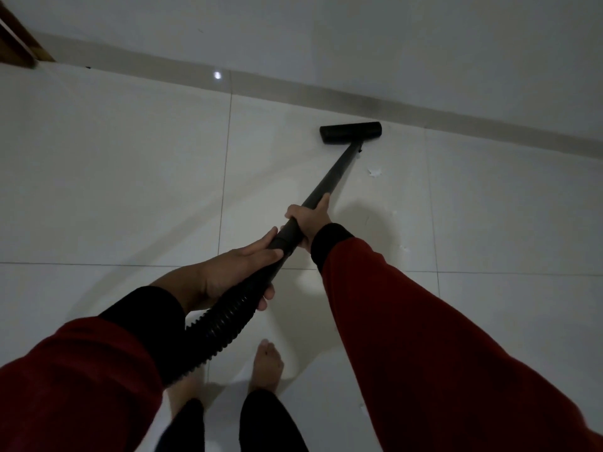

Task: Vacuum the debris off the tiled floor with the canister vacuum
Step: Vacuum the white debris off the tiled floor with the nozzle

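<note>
A black vacuum wand [336,168] slants up and to the right across the pale tiled floor [114,177]. Its flat floor head [350,132] rests on the tiles close to the baseboard. My right hand [310,220] grips the wand further up the tube. My left hand [241,275] holds the lower end, where the ribbed black hose [218,331] joins and curves down to the left. White scraps of debris [374,172] lie just right of the wand, with smaller bits [405,249] nearer me. The canister is out of view.
A grey baseboard [456,119] and white wall run diagonally across the top. A brown wooden edge [19,40] shows in the top left corner. My bare feet [267,363] stand on the tiles at the bottom centre. Another white scrap [361,406] lies near my right leg.
</note>
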Demonstrator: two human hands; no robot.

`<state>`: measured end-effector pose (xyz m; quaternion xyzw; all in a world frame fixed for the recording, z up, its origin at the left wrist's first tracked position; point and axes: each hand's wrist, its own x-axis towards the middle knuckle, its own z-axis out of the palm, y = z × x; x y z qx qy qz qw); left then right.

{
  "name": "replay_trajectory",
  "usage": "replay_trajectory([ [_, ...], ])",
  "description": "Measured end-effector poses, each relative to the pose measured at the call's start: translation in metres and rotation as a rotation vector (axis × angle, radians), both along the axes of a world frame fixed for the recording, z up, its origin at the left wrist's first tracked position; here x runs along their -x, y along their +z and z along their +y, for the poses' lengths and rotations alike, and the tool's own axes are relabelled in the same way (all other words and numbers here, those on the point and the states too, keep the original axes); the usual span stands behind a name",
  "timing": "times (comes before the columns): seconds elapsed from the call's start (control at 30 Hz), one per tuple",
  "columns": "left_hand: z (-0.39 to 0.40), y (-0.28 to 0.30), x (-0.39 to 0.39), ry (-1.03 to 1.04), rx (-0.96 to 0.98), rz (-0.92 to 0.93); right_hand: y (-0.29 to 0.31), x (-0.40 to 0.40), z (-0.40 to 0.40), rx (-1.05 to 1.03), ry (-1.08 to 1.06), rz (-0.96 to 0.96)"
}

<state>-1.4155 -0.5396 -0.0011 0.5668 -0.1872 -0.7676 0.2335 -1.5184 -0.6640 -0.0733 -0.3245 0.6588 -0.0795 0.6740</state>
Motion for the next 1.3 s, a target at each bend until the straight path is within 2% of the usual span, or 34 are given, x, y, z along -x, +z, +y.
replay_trajectory([
  [0.87,0.154,0.004,0.054,-0.116,0.006,0.007,0.0,0.065,0.166,-0.03,-0.072,0.058],
  [1.3,0.204,-0.003,0.099,-0.138,0.025,0.016,-0.006,0.114,0.219,-0.036,-0.098,0.047],
])
